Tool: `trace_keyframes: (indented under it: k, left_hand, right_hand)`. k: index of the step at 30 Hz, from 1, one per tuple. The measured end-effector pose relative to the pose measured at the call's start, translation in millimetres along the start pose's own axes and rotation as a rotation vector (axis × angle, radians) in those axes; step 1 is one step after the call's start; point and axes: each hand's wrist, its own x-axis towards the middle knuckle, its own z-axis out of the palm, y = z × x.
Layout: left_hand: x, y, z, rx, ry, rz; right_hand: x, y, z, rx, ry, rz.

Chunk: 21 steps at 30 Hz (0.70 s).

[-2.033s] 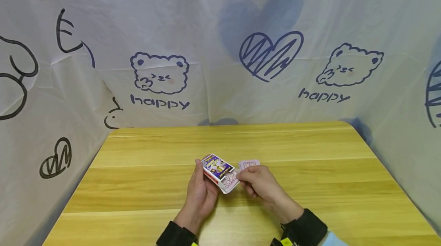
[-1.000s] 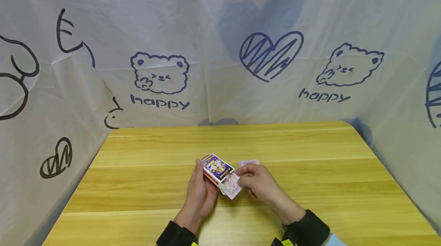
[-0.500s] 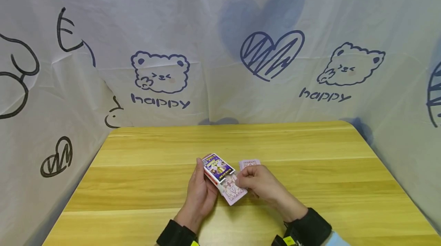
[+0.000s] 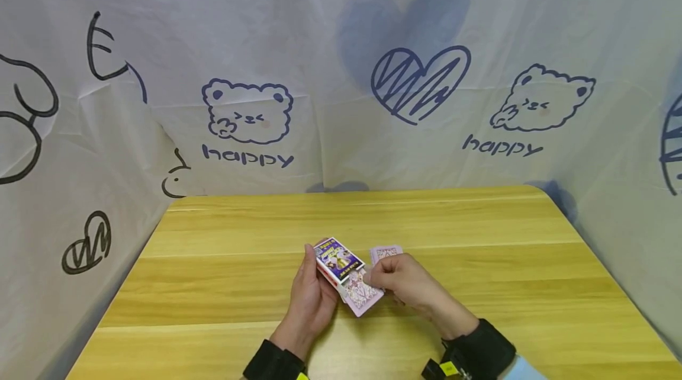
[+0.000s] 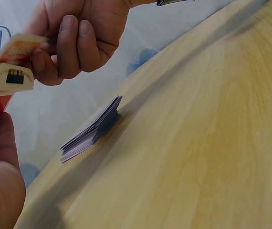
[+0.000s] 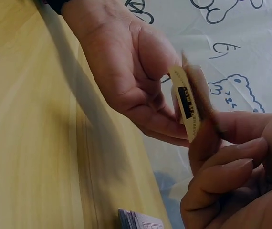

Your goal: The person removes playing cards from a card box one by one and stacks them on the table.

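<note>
In the head view my left hand (image 4: 309, 303) grips a purple-and-white playing card box (image 4: 337, 257), thumb along its left side. Patterned pink-and-white playing cards (image 4: 361, 294) stick out of the box's near end, slightly fanned. My right hand (image 4: 412, 285) pinches these cards at their right edge between thumb and index finger, its other fingers curled. The box's printed flap (image 5: 13, 77) hangs open below the cards in the left wrist view. Both hands hold box and cards above the table.
A small stack of playing cards (image 4: 386, 251) lies on the wooden table (image 4: 224, 285), just beyond my right hand. Its layered edges show in the left wrist view. White cloth (image 4: 330, 72) with drawn bears and hearts hangs behind the table and at both sides.
The playing cards have slid farther out of the box's near end and fanned a little, with my right hand pinching them. My left hand and the box have barely moved.
</note>
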Motion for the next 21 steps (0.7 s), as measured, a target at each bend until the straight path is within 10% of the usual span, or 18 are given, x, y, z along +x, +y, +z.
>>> trace_keyframes:
  k: [14, 21]
  left_hand:
    - [4.4, 1.6, -2.7, -0.060, 0.112, 0.012]
    - [4.7, 3.4, -4.1, -0.079, 0.154, 0.039]
  right_hand:
    - [-5.6, -8.3, -20.5, -0.046, -0.107, -0.059]
    - [-3.1, -10.7, -43.2, -0.143, 0.072, -0.059]
